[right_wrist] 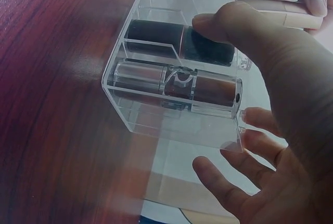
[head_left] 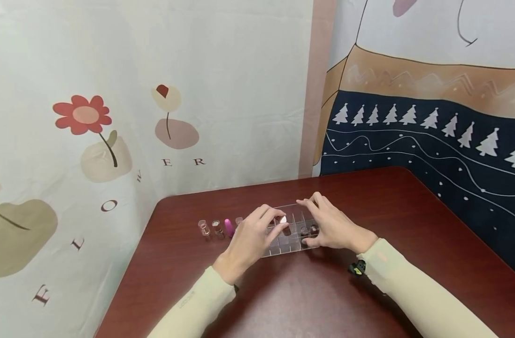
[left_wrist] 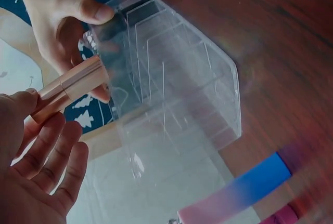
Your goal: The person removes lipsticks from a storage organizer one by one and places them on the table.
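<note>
My left hand pinches a shiny rose-gold lipstick tube between thumb and fingers, the other fingers loosely bent. The tube is tilted, one end at the upper openings of a clear divided organizer; I cannot tell how far it reaches inside. My right hand grips the organizer's right end, thumb on the near side and fingers around the far side. Within that end, the right wrist view shows a black tube beside a clear tube with a dark reddish section. Other compartments look bare in the left wrist view.
Left of the organizer stands a row of lipsticks: a clear-capped one, a darker one and a magenta one. A blue-to-pink tube shows in the left wrist view. Printed cloths hang behind the reddish-brown table.
</note>
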`<state>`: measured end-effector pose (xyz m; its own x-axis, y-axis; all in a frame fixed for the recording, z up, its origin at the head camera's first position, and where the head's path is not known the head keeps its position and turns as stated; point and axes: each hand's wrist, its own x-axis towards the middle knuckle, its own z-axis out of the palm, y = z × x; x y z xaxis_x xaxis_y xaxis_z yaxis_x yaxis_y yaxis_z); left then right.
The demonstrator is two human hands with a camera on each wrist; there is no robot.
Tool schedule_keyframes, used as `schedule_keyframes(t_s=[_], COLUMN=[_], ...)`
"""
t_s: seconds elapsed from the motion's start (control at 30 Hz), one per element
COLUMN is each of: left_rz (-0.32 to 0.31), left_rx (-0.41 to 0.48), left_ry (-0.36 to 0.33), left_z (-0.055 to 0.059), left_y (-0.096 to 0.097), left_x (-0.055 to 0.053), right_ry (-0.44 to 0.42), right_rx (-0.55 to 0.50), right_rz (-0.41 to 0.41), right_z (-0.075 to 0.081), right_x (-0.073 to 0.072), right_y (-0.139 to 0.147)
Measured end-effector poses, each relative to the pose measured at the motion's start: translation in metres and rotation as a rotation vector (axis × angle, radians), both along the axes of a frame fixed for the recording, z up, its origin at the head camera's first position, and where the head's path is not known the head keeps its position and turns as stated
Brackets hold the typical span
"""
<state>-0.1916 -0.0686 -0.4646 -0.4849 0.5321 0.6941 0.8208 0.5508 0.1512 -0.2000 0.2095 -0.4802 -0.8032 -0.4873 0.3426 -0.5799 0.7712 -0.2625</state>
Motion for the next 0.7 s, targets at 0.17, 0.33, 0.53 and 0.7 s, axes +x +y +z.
schedule_keyframes(t_s=[0.17, 0.33, 0.53, 0.7], left_rz=[0.000, 0.002, 0.028, 0.043], left_rx=[0.029, 0.024, 0.024, 0.056], left_ry=[0.004, 0.006, -0.007, -0.006], left_z=[0.004, 0.008, 0.010, 0.011], left_y=[-0.005, -0.010, -0.016, -0.021], left_x=[0.000, 0.000, -0.001, -0.001], right_ry=[0.009, 0.004, 0.004, -0.005], right_rx=[0.001, 0.001, 0.001, -0.002], right_rz=[0.001, -0.011, -0.015, -0.013], right_z=[-0.001, 0.001, 0.001, 0.001], right_x=[0.001, 0.002, 0.003, 0.002], right_y=[0.001, 0.002, 0.002, 0.000])
